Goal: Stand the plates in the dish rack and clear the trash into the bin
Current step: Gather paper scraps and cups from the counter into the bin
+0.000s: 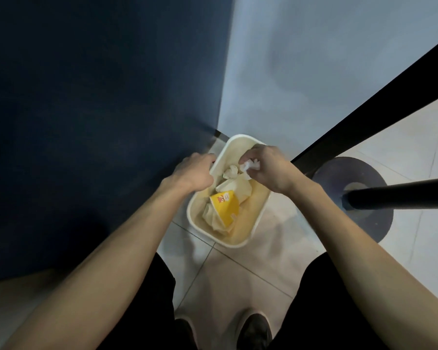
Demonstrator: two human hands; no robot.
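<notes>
- The right hand (266,168) is hovering over the far end of the bin (232,245), its grip clamped on a crumpled white tissue (250,165).
- The tissue is hanging inside the bin's rim, so a release here is likely dropping it in. It is light, though, and could be catching on the fingers or drifting over the bin's right rim onto the floor (238,274).
- The left hand (192,173) is sitting at the bin's left rim. Its grip seems to be curled over that edge, though the fingertips are hidden. Pulling there could be tipping the light bin toward the dark blue wall (86,97) on the bin's left.
- A round black stand base (364,198) is standing just right of the bin, and a nudge could be sliding the bin against it.
- The bin is holding a crumpled white paper ball (230,172) at its far end, beige napkins (235,188) in the middle and a yellow paper carton (225,205) lying nearer the person.
- No plates or dish rack are showing here, so that half of the task cannot be judged.
</notes>
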